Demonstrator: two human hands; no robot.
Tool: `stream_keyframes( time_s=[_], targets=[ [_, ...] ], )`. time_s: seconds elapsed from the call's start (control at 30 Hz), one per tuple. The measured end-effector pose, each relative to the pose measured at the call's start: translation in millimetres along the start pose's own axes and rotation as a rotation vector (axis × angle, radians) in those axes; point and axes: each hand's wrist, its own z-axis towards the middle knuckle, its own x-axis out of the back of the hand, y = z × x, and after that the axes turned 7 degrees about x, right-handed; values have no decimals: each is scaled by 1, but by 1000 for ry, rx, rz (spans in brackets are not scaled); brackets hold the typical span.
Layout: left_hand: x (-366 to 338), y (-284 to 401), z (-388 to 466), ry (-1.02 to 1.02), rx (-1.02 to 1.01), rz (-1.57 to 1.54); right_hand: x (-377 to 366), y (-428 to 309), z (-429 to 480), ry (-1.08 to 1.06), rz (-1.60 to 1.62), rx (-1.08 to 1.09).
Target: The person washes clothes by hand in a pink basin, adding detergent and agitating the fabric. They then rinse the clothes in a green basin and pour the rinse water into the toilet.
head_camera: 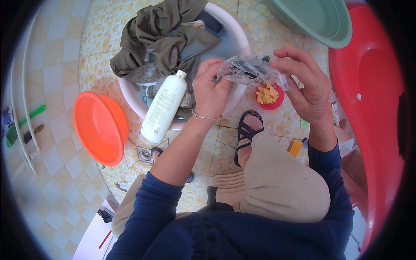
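A crumpled clear plastic bag (pixel 248 69) with something dark in or behind it is held above the rim of a pale pink tub (pixel 239 31). My left hand (pixel 211 89) pinches the bag's left end. At its right end are the thumb and fingers of my right hand (pixel 307 86), gripping the plastic. The tub holds cloudy water and brown-olive cloth (pixel 159 39), part of it draped over the left rim. Beside my left wrist, a capless white plastic bottle (pixel 165 107) bearing print leans at the tub's near edge. Below the bag sits a small red bowl of yellowish pieces (pixel 268 96).
An orange basin (pixel 99 128) is tilted on the left, near a floor drain (pixel 145 154). At upper right, a green basin (pixel 320 22) adjoins a red bathtub (pixel 367 74). A yellow block (pixel 294 148) lies by my right forearm. White rails (pixel 24 94) run along the tiled wall.
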Motion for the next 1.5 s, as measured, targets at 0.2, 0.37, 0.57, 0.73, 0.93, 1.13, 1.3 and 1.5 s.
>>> stream_keyframes(
  time_s=[0.2,0.37,0.57,0.73,0.93,1.13,1.3,1.5],
  targets=[
    [1,-2,0,-5,-29,11,0,0,0,-1,-26,-1],
    [3,-3,0,-8,-28,14,-3,0,1,15,-2,-17],
    [0,-5,1,-24,-26,29,-3,4,2,59,-37,26],
    [2,-12,1,-43,116,-114,-10,11,15,96,20,98],
    [-1,-14,3,-40,143,-204,-15,20,21,165,151,188],
    [1,-12,4,-58,171,-150,-21,22,21,193,185,178],
    [1,-11,4,-50,186,-156,-16,16,24,146,167,127],
    [3,-8,4,-47,166,-114,-17,19,24,168,145,171]
  ],
)
